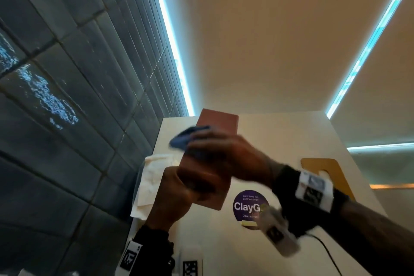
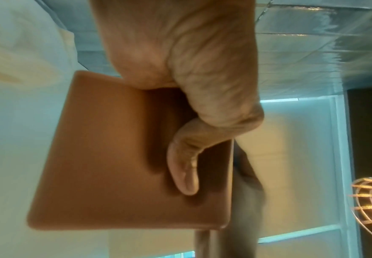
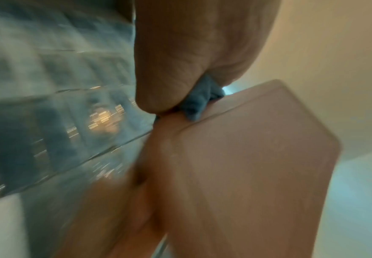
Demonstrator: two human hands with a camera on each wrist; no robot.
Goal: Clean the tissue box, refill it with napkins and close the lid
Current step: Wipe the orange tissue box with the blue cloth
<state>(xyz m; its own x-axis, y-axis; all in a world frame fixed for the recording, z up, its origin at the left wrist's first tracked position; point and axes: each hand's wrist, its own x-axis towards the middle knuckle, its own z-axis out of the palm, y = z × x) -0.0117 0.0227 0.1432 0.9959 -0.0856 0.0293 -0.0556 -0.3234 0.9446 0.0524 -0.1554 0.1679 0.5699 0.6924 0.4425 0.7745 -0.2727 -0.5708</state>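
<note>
A reddish-brown tissue box (image 1: pixel 215 132) is lifted above the white counter (image 1: pixel 280 132), tilted away from me. My left hand (image 1: pixel 179 190) grips its near end from below; in the left wrist view the thumb lies across the box (image 2: pixel 114 157). My right hand (image 1: pixel 224 152) holds a blue cloth (image 1: pixel 186 138) against the box's side, blurred by motion. The right wrist view shows the cloth (image 3: pixel 200 101) pinched under the hand (image 3: pixel 180 69) on the box (image 3: pixel 258 157). White napkins (image 1: pixel 152 177) lie on the counter to the left.
A dark tiled wall (image 1: pixel 67 96) runs along the left. A tan board with a cut-out (image 1: pixel 324 170) lies at the counter's right. A purple round sticker (image 1: pixel 246 206) is on the counter. A black cable (image 1: pixel 329 253) runs by my right forearm.
</note>
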